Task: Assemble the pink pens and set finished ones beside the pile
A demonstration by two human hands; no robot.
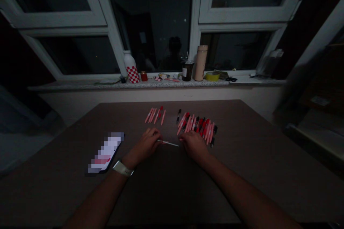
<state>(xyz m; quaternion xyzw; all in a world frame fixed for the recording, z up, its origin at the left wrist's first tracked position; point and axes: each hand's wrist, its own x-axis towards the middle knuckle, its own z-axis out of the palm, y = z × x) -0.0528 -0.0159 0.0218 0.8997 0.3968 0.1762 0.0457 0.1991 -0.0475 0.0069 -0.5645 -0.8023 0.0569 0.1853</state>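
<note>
Left hand (145,145) pinching a thin refill (168,143), right hand (195,146) just beside its tip — hands nearly together, pens (197,127) just beyond — open worktop (268,171) out to the right edge.

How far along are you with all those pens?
Not very far, it looks like. Done: probably the small group of pink pens, set apart on the table. In hand: a thin pale refill, stretched between your left hand and right hand. Left: probably the bigger heap of pink, red and black pens, which is much larger.
</note>
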